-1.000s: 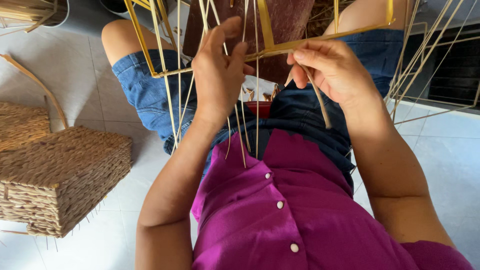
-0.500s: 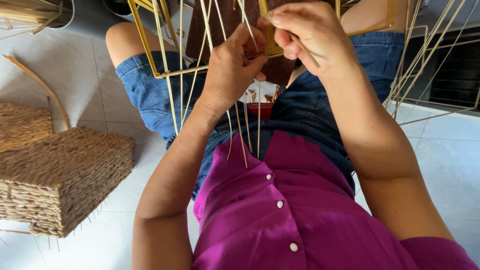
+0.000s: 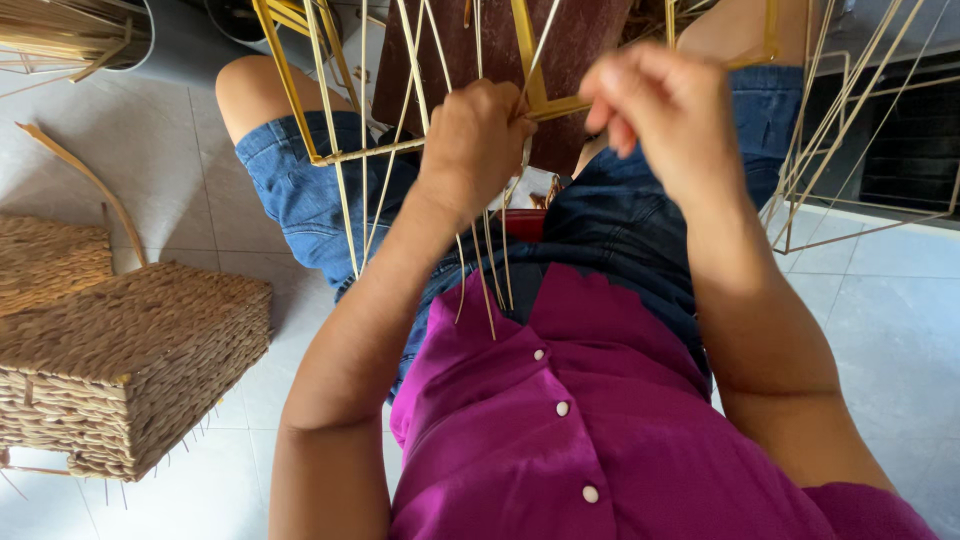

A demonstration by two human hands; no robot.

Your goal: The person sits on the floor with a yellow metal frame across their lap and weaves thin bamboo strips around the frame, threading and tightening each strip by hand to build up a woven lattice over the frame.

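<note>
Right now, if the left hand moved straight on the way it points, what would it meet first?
Probably the yellow metal frame bar; the left hand is already against it among the thin pale reed strands, though depth is unclear.

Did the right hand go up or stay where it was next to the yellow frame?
Yes. The right hand rose from below the yellow frame's bar to level with it, fingers pinched together.

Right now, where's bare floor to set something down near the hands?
Bare tile lies between the woven basket and the left knee, and right of the right arm. It is crowded where the left hand and right hand work the yellow frame and thin reeds.
</note>
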